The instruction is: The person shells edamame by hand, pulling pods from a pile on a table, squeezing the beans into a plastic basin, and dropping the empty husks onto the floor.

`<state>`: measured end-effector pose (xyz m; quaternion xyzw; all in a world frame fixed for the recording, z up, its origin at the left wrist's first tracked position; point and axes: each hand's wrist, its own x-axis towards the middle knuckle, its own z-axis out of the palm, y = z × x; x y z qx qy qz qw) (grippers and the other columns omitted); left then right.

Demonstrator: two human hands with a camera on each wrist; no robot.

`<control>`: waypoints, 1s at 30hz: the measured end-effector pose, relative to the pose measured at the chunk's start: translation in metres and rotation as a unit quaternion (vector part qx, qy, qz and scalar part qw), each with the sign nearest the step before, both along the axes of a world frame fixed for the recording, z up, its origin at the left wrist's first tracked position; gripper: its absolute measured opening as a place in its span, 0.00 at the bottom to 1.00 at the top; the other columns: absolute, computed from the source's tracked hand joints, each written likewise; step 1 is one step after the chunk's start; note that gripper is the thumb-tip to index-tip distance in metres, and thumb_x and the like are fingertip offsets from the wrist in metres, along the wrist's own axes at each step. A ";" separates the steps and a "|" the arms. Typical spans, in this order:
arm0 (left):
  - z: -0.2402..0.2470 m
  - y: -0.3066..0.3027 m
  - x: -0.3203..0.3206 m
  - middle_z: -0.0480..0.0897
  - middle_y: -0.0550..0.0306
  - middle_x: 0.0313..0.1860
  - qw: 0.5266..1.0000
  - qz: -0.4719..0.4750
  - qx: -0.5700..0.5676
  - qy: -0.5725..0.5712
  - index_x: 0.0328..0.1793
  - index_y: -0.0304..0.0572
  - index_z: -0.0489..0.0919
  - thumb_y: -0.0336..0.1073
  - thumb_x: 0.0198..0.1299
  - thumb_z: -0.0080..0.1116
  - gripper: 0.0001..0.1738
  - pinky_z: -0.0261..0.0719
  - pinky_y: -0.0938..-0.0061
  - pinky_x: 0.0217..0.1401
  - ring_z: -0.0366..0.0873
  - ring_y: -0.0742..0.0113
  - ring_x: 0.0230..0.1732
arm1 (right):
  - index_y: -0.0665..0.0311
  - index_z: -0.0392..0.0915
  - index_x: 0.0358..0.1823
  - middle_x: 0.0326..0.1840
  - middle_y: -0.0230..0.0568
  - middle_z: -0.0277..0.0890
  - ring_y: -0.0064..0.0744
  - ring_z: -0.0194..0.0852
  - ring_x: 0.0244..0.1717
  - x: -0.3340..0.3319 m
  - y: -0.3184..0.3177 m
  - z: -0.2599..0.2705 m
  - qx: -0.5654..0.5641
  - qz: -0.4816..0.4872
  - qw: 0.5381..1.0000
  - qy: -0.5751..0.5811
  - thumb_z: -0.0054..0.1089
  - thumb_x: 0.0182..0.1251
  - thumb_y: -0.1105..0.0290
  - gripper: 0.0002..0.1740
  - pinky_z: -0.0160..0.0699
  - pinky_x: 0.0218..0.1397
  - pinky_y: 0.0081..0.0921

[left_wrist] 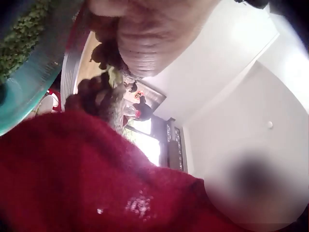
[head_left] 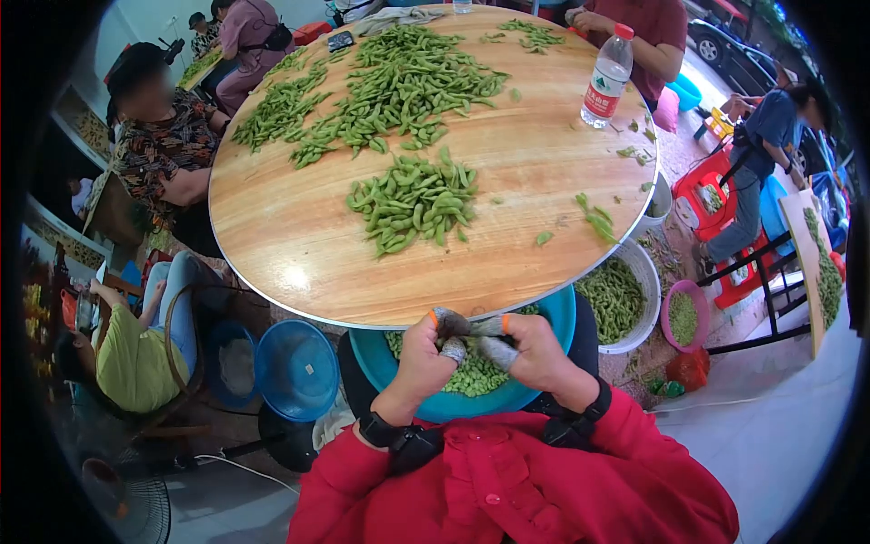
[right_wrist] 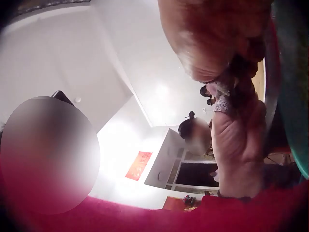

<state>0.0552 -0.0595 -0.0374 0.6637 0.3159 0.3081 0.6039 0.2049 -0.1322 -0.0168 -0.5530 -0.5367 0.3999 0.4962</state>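
By the left grip [head_left: 419, 364], its fingers curled in and barely parted, a small green piece [left_wrist: 114, 76], apparently a pod, is pinched; its far side is held by the right grip [head_left: 542, 363], closed about as narrowly. It seems to be held from both sides so that it can be opened; its exact outline is hidden by the fingers. Grey coverings [head_left: 453, 321] are worn on the fingertips, probably for protection.

To the left of the grip, a blue basin [head_left: 290, 394] is set on the floor. Directly below, shelled beans [head_left: 476, 376] are held in a teal basin [head_left: 444, 408], placed, it seems, where anything released is caught. Just ahead, a small heap of pods [head_left: 412, 204] is kept near the tabletop [head_left: 308, 276] edge, likely for easy reach, with a larger pile [head_left: 408, 82] beyond. To the right, more pods are held in a white basin [head_left: 647, 304].
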 end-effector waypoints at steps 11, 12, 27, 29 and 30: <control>0.010 0.064 -0.011 0.77 0.50 0.21 0.844 0.123 0.414 0.320 0.40 0.41 0.77 0.38 0.50 0.58 0.13 0.72 0.66 0.24 0.76 0.55 0.23 | 0.71 0.71 0.30 0.23 0.46 0.71 0.36 0.70 0.26 0.157 -0.088 -0.029 -0.095 -0.387 0.859 -0.320 0.50 0.48 0.81 0.06 0.66 0.29 0.30; 0.010 0.077 -0.008 0.77 0.50 0.21 0.825 0.127 0.429 0.346 0.39 0.41 0.77 0.39 0.50 0.57 0.13 0.71 0.65 0.25 0.76 0.54 0.23 | 0.71 0.71 0.31 0.22 0.44 0.71 0.32 0.70 0.25 0.159 -0.092 -0.033 -0.074 -0.384 0.869 -0.303 0.50 0.49 0.80 0.06 0.65 0.29 0.29; 0.020 0.078 -0.022 0.77 0.51 0.25 0.881 -0.009 0.388 0.272 0.45 0.45 0.77 0.29 0.48 0.52 0.16 0.73 0.65 0.31 0.75 0.51 0.29 | 0.72 0.75 0.38 0.27 0.32 0.74 0.16 0.66 0.28 0.078 -0.027 -0.010 -0.045 -0.199 0.972 -0.115 0.53 0.54 0.78 0.09 0.67 0.33 0.16; 0.018 0.063 -0.025 0.77 0.50 0.26 0.911 0.043 0.344 0.224 0.46 0.46 0.76 0.29 0.48 0.52 0.16 0.73 0.65 0.30 0.75 0.51 0.27 | 0.72 0.75 0.38 0.27 0.32 0.74 0.16 0.66 0.29 0.076 -0.025 -0.009 -0.048 -0.196 0.975 -0.094 0.54 0.54 0.78 0.10 0.67 0.33 0.16; 0.016 0.054 -0.026 0.77 0.50 0.26 0.909 0.025 0.350 0.224 0.46 0.46 0.76 0.29 0.48 0.52 0.16 0.73 0.65 0.29 0.75 0.52 0.27 | 0.72 0.75 0.38 0.28 0.31 0.74 0.16 0.66 0.29 0.076 -0.025 -0.009 -0.050 -0.196 0.976 -0.083 0.54 0.54 0.78 0.10 0.67 0.33 0.16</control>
